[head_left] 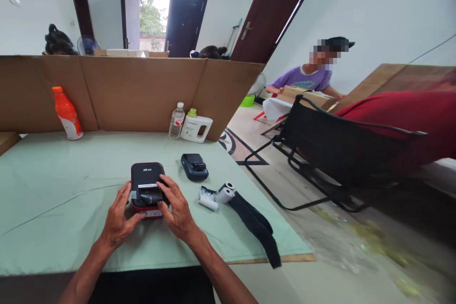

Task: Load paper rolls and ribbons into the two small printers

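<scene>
A small black and red label printer lies on the pale green table cover in front of me. My left hand grips its left side, thumb under the front edge. My right hand holds its right side with fingers curled onto the open paper slot. A second dark blue printer sits just to the right. Three white paper rolls lie beside a black cloth.
An orange bottle stands at the back left against a cardboard screen. A clear water bottle and white jug stand at the back. A black folding chair and a seated person are at the right.
</scene>
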Available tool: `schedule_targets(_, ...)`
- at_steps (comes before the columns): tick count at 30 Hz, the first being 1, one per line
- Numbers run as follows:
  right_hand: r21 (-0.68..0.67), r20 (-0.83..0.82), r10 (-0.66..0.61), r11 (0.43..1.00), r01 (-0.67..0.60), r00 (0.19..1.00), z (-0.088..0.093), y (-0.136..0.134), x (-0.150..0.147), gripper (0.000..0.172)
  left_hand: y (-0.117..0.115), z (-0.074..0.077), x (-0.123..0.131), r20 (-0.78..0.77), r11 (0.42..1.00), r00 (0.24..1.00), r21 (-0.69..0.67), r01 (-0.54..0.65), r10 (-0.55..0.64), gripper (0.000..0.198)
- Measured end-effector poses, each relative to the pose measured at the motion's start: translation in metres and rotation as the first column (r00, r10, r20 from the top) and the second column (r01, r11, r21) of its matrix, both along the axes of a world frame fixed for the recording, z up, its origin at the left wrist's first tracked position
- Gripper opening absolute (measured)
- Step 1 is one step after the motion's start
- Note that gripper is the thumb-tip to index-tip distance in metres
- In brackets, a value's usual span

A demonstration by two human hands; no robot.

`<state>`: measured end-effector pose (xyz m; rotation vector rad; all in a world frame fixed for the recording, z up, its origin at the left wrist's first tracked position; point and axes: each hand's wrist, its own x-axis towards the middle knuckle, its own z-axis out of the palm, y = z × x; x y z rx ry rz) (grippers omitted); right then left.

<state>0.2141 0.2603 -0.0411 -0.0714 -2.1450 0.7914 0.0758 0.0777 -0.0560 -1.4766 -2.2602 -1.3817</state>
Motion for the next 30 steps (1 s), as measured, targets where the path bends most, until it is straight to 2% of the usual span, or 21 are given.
schedule_targets(7,-0.020,-0.053,0.011,1.000,-0.013,0.999,0.004,-0.004,-0.002,0.043,-0.005,0.023,0.004,-0.275,0.997,0.961,0.073,0.027,-0.006,0.049)
schedule_targets(13,-0.055,-0.109,-0.001,0.998,-0.005,0.994,0.012,-0.010,-0.008,0.051,-0.004,0.029,0.004,-0.372,0.996,0.928,0.093,0.013,0.022,0.042)
schedule_targets(18,-0.037,-0.183,-0.041,0.999,0.035,0.982,0.011,-0.016,-0.010,0.052,-0.002,0.034,0.004,-0.339,0.995,0.941,0.090,0.051,-0.017,0.035)
schedule_targets(22,0.044,-0.231,-0.120,0.990,0.133,0.966,0.011,-0.022,-0.008,0.047,-0.002,0.038,0.003,-0.311,0.996,0.950,0.076,0.054,-0.028,0.036)
schedule_targets(26,0.131,-0.237,-0.170,0.970,0.204,0.957,0.012,-0.024,-0.007,0.041,-0.001,0.042,0.001,-0.271,0.997,0.962,0.065,0.048,-0.028,0.033)
schedule_targets(30,0.122,-0.184,-0.170,0.973,0.194,0.968,0.013,-0.022,-0.008,0.040,0.000,0.048,-0.003,-0.227,0.999,0.973,0.027,0.044,-0.037,0.028)
